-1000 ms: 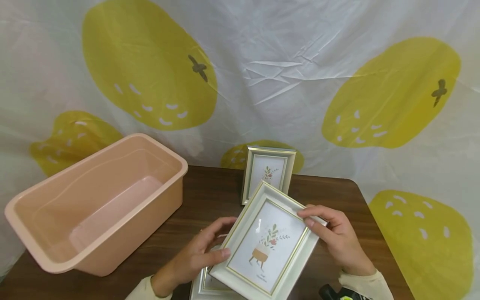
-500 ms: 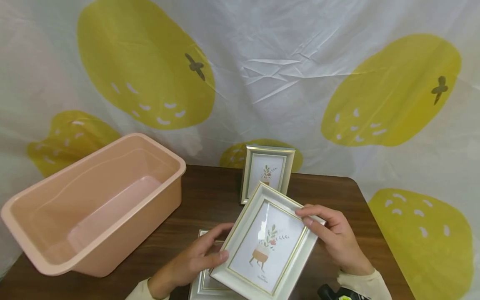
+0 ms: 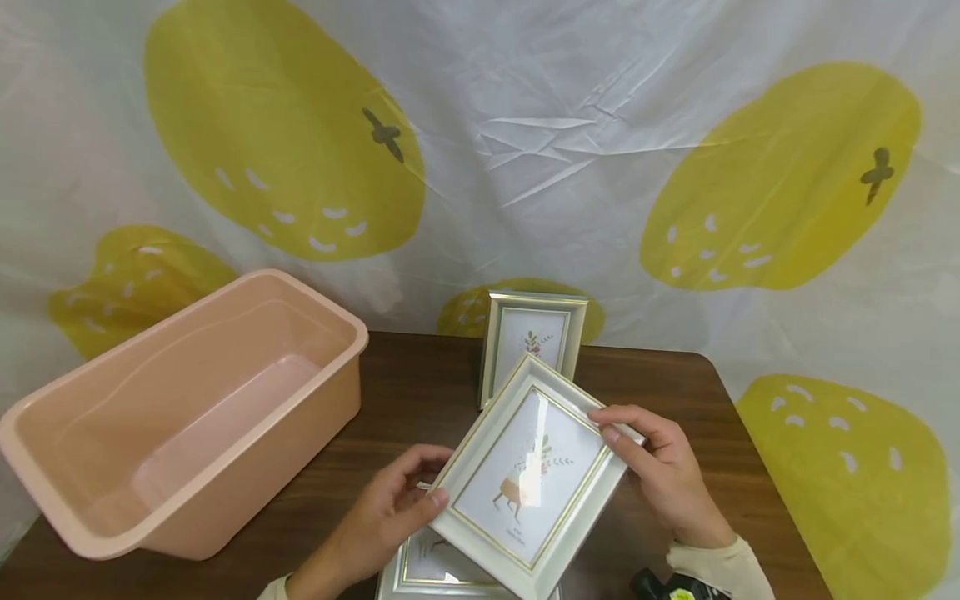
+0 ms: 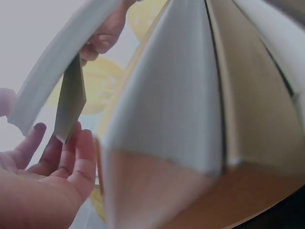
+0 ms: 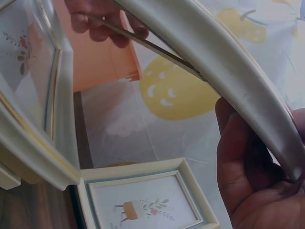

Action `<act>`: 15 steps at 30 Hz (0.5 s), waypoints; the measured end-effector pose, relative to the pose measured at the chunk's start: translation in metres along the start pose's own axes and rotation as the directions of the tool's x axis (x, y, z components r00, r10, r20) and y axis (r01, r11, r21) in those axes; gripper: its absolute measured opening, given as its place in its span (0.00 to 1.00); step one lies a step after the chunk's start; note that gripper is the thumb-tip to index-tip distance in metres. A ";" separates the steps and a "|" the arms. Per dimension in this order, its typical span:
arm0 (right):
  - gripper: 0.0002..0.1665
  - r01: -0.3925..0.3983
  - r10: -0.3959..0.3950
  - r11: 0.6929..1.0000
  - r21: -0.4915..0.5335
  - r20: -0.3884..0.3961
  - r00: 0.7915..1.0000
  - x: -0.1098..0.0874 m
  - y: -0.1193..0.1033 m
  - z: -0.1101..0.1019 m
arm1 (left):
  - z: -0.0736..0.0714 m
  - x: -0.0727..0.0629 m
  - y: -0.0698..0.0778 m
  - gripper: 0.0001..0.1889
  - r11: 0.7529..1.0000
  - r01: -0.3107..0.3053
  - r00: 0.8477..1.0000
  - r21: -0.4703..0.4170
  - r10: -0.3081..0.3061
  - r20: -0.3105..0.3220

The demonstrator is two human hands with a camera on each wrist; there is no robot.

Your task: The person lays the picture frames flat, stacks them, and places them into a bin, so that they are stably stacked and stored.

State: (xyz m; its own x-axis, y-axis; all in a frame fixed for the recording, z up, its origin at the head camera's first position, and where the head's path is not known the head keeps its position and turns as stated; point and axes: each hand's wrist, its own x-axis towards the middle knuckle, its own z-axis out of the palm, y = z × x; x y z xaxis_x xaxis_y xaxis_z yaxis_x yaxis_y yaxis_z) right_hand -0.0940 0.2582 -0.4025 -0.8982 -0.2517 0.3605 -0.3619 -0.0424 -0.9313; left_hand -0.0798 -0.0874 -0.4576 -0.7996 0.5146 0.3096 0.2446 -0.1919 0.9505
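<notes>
Both hands hold a white picture frame (image 3: 525, 483) with gold trim and a potted-plant print, tilted above the table. My left hand (image 3: 393, 508) has its thumb at the frame's left edge and its fingers behind. In the left wrist view those fingers touch a flat support leg (image 4: 71, 102) that sticks out from the frame's back. My right hand (image 3: 671, 475) pinches the upper right corner between thumb and fingers. Beneath the held frame lies a stack of similar picture frames (image 3: 427, 567), partly covered. Another picture frame (image 3: 573, 342) stands upright behind it.
A pink plastic bin (image 3: 300, 450) stands on the left of the dark wooden table (image 3: 660, 375). Behind the table hangs a white cloth (image 3: 525, 183) with yellow fruit prints. A black device (image 3: 675, 586) sits by the right wrist.
The held frame has turned a little and shifted slightly left, and glare now crosses its print. More of the stack beneath shows. Both hands keep their places on the frame.
</notes>
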 end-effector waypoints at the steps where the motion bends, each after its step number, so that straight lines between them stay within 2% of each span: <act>1: 0.22 -0.009 0.009 1.000 -0.009 -0.012 1.000 0.000 0.001 0.001 | 0.001 -0.001 0.001 0.19 1.000 0.009 1.000 0.009 -0.008 -0.021; 4: 0.20 -0.008 0.006 0.999 -0.039 -0.039 0.999 0.000 0.006 0.002 | 0.004 -0.004 0.003 0.19 0.998 0.059 0.994 0.032 -0.055 -0.099; 8: 0.17 -0.019 0.014 0.998 -0.056 -0.094 0.995 0.000 0.011 0.006 | 0.007 -0.008 0.001 0.20 0.992 0.117 0.976 0.043 -0.107 -0.191; 15: 0.15 -0.090 0.079 0.995 -0.046 -0.199 0.977 -0.001 0.016 0.012 | 0.011 -0.015 -0.001 0.22 0.992 0.121 0.961 -0.026 -0.124 -0.246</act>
State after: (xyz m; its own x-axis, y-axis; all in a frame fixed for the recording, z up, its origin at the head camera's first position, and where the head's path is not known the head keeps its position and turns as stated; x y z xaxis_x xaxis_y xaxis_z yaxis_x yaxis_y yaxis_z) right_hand -0.0959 0.2461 -0.4189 -0.9556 -0.0567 0.2891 -0.2909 0.0247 -0.9564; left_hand -0.0618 -0.0863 -0.4632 -0.9340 0.3125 0.1730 0.1315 -0.1494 0.9800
